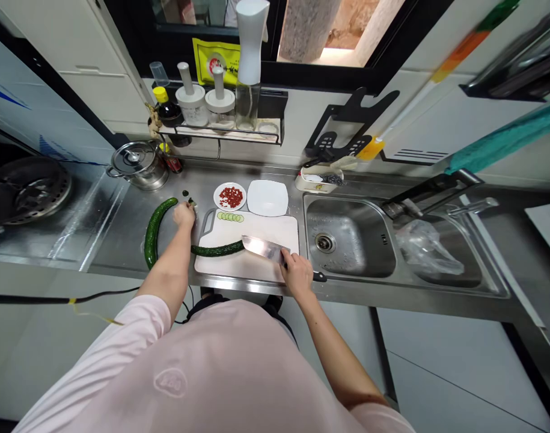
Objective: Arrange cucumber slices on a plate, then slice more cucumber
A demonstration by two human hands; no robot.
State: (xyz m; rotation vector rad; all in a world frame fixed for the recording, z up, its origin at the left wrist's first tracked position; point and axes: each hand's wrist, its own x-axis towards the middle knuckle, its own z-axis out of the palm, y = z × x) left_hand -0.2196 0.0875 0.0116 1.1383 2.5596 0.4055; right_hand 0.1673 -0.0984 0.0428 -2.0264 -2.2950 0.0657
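- At the steel table [121,237], directly in front of me: white cutting board [243,267] with its handle to my left, set near the edge, apparently within easy reach of both hands.
- Right hand [297,275]: clamped around the handle of the cleaver [263,248], fingers closed. The blade lies over the board, apparently held there to work on the board's surface.
- Thin cucumber [218,249]: lies across the board, its far end just beside the blade. Contact with the edge cannot be confirmed.
- Cucumber slices [230,217]: lined up along the board's far edge, apparently kept clear of the cutting area.
- Left hand [184,214]: fingers drawn together beside small dark-green cucumber pieces [185,193], off the board. Whether it holds anything, I cannot tell.
- Curved cucumber [154,231]: lies on the table left of my forearm. Any join to the thin cucumber is hidden.
- Beyond the board: round plate of chopped red food [217,196] and square white plate [268,198], side by side.
- Right of the board: steel sink [349,202], with a plastic bag [428,248] in its second basin.
- Far left and wall: lidded steel pot [137,165], and a wall shelf [220,137] carrying jars and bottles beneath the window.
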